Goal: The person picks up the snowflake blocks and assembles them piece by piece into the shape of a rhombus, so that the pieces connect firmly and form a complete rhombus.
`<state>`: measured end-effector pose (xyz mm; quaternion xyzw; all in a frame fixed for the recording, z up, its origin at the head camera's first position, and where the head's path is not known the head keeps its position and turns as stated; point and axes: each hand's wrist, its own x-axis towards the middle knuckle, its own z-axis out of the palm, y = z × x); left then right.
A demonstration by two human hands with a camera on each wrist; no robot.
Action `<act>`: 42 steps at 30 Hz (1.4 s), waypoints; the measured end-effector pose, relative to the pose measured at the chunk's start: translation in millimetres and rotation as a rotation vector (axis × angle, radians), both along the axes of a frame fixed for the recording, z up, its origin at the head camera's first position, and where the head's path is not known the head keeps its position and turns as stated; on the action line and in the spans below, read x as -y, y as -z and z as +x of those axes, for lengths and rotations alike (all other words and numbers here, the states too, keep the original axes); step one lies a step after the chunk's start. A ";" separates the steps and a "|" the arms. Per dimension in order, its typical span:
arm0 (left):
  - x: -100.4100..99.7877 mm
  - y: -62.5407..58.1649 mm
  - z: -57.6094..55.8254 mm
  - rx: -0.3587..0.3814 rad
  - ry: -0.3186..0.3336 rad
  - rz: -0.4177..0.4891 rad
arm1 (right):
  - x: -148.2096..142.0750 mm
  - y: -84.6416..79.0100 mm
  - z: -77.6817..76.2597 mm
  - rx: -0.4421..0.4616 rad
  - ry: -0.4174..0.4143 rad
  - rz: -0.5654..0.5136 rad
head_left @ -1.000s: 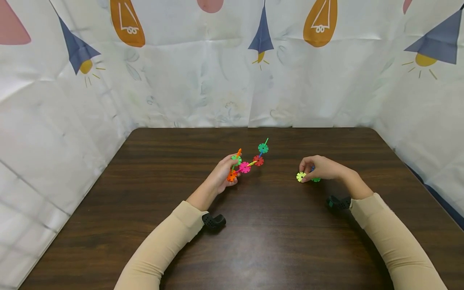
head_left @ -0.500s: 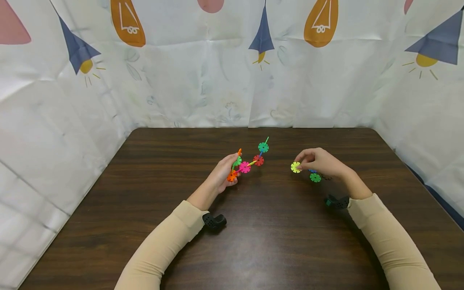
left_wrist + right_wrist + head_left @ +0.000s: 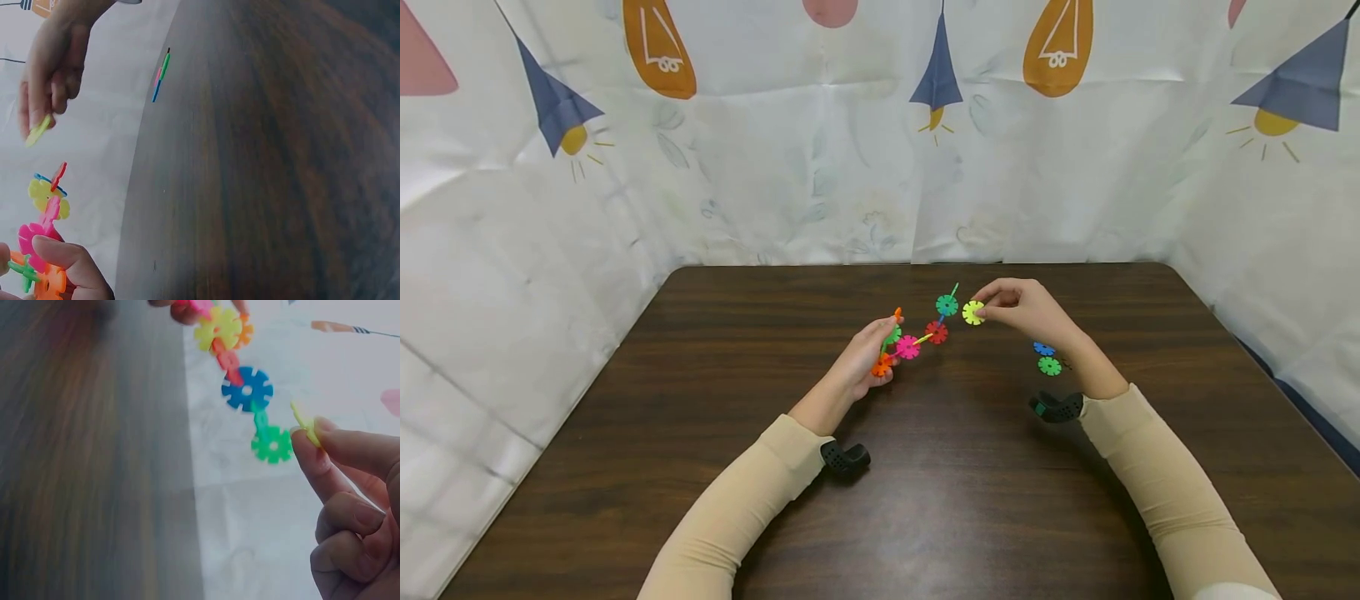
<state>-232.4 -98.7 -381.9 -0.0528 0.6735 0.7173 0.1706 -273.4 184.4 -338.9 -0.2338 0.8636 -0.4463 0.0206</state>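
Observation:
In the head view my left hand [image 3: 863,354] grips one end of a chain of notched plastic discs. An orange disc [image 3: 882,365] and a pink disc [image 3: 908,347] sit near its fingers, a red disc [image 3: 936,332] follows, and a teal-green disc [image 3: 947,305] is close to the far end. My right hand [image 3: 1026,308] pinches a loose yellow disc [image 3: 973,312] between thumb and forefinger, just right of that far end. The right wrist view has this yellow disc [image 3: 305,425] edge-on beside a green disc [image 3: 273,445], with a small gap between them.
On the dark wooden table [image 3: 955,467], a loose blue disc [image 3: 1043,348] and a loose green disc [image 3: 1049,367] lie below my right forearm. A printed white curtain [image 3: 850,183] hangs behind the table and along its sides.
My right hand has lifted the yellow disc from beside the loose discs and carried it left and away from me to the chain's end. The left hand and chain have barely moved.

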 end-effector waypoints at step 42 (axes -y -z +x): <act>-6.0 1.4 1.2 -0.001 0.013 -0.005 | 95.7 3.6 -22.7 0.070 0.136 -0.063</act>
